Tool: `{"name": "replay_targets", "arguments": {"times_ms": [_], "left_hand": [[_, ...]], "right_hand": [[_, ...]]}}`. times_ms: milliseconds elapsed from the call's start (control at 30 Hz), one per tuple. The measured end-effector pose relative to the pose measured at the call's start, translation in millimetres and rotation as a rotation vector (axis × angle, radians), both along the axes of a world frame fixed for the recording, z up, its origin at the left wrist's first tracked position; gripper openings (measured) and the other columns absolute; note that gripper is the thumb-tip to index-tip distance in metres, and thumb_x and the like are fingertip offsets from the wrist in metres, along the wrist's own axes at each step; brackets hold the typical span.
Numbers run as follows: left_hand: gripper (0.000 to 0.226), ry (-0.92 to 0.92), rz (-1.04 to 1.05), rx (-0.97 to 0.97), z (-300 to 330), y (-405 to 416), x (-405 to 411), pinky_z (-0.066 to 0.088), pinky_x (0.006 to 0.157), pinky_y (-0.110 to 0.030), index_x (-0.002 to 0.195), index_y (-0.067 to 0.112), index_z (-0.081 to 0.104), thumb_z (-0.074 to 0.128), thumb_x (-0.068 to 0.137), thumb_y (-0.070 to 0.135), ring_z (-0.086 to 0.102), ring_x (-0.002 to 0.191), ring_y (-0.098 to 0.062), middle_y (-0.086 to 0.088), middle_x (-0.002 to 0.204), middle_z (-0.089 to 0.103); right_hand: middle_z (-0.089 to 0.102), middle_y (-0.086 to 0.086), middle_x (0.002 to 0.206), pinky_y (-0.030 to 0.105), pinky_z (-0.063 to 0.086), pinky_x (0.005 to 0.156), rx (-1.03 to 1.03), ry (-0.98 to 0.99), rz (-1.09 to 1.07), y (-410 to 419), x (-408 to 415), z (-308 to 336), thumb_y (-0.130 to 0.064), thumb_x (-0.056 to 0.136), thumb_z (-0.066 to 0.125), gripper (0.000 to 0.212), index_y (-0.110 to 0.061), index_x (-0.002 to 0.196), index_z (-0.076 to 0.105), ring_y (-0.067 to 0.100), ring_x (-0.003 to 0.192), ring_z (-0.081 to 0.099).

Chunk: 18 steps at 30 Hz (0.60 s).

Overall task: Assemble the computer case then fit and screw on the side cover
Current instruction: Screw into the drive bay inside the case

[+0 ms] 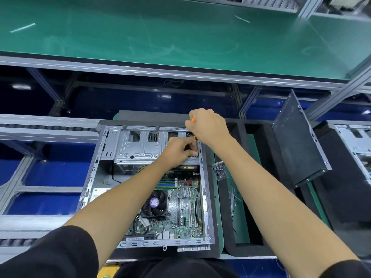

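Motherboard (180, 207) lies in open case (94, 169); bagged screws (219, 169), perhaps, beside.

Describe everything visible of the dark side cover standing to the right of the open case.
The dark grey sheet-metal side cover is a flat rectangular panel with folded edges bearing small tabs and holes. It is off the open grey computer case, standing tilted on its lower edge in the black foam holder to the case's right. Faint embossed lettering shows near its top. Neither hand touches it.

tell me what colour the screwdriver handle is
Orange, showing above and below the right hand gripping the screwdriver, in the head view.
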<state>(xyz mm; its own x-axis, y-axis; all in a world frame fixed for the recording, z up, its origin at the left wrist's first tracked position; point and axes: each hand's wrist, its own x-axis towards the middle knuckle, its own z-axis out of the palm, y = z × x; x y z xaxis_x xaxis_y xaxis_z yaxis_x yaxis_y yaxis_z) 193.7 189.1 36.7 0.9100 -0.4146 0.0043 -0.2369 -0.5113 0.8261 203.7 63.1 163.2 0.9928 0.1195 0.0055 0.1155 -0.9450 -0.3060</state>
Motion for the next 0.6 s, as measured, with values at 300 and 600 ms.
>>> {"name": "replay_targets", "arguments": {"times_ms": [300, 600], "left_hand": [[0.018, -0.001, 0.010, 0.012, -1.1, -0.3, 0.5, 0.053, 0.081, -0.039, 0.079, 0.011, 0.064, 0.082, 0.081, 0.011, 0.066, 0.079, -0.020, -0.001, 0.079, 0.070], [0.016, -0.011, -0.038, -0.007, 0.5, 2.9, -0.8, 0.050, 0.083, -0.033, 0.081, 0.007, 0.064, 0.080, 0.082, 0.008, 0.066, 0.082, -0.019, -0.003, 0.081, 0.071]], "right_hand": [[0.050, -0.002, 0.061, 0.028, 0.026, 0.049, -0.016, -0.013, 0.007, -1.3, -0.7, -1.3, -0.027, 0.092, 0.054, 0.029, -0.019, 0.066, 0.042, 0.015, 0.053, 0.042], [0.052, -0.004, 0.064, 0.028, 0.026, 0.049, -0.050, -0.024, 0.038, -7.6, -9.7, -3.8, -0.029, 0.094, 0.051, 0.022, -0.021, 0.074, 0.049, 0.011, 0.056, 0.044]]}}
